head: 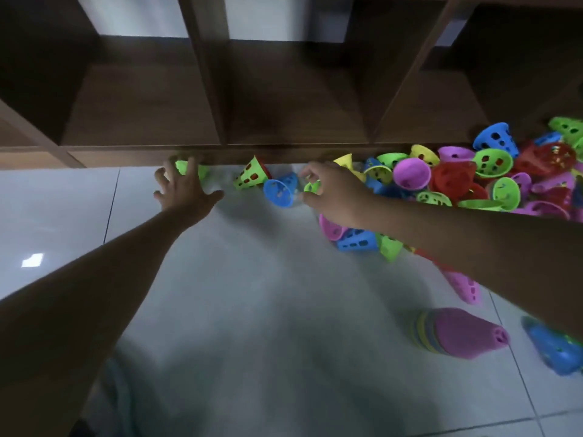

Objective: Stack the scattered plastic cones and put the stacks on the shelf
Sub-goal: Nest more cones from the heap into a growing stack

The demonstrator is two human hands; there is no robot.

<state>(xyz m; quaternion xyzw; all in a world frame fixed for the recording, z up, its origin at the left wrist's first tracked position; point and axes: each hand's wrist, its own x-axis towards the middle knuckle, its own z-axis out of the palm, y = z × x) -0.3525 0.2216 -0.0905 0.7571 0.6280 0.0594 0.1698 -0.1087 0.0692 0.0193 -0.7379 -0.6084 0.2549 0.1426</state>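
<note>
Cones of bright perforated plastic lie scattered on the pale glossy floor tiles [79, 200], along the foot of a dark wooden shelf [142, 108] whose square compartments have a matt grain.

Farthest left, the left hand [186, 187] reaches out with fingers spread wide and straight, its fingertips over a lime-green cone [181, 167] right at the shelf's base; whether they touch it I cannot tell (the hand is blurred), and nothing is gripped.

To the right of that hand a second green cone [247, 178] lies on its side, round holes punched in its tapering wall and a red rim showing at its wide mouth. Just beside it a blue cone [279, 190] faces its open mouth toward the camera.

The right hand [331, 190] is next, fingers curled and pinching the rim of a small green cone [312, 186] against the thumb, touching the blue one's edge. Below its wrist lie a pink cone [329, 228], a blue one and a green one, all on their sides.

Beyond the right hand the heap [473, 175] is thick: purple, red, green, yellow and blue cones tumbled together against the shelf base, mouths pointing every way.

Under the right forearm, nearer the camera, a stack [457, 334] of nested cones lies tipped over, pink outermost with striped rims showing at its wide end. Another blue cone [555, 348] sits just to its right.
</note>
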